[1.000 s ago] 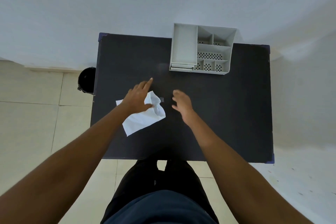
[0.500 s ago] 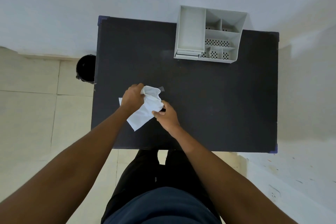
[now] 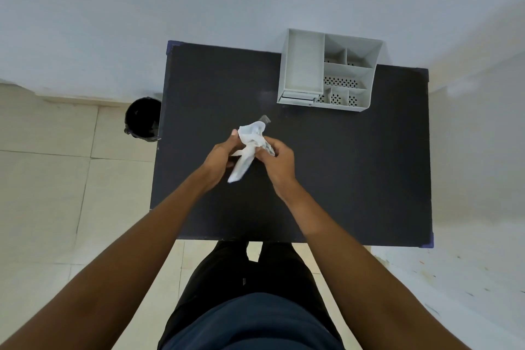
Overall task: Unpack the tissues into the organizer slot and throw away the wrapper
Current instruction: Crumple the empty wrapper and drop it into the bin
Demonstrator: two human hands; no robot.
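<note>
A crumpled white wrapper [image 3: 247, 148] is bunched up above the middle of the black table [image 3: 355, 179]. My left hand [image 3: 220, 158] grips it from the left and my right hand [image 3: 277, 160] pinches it from the right. A clear corner of the wrapper sticks out at the top. The white organizer [image 3: 326, 68] stands at the table's far edge, right of centre; its long left slot holds a white stack whose front edge shows at the bottom opening.
A black bin [image 3: 142, 118] stands on the tiled floor just off the table's left edge. A pale wall runs behind the table. My legs are at the table's near edge.
The wrapper lay flat on the table under my left hand; both hands have since closed on it, lifted it and scrunched it into a bunch.
</note>
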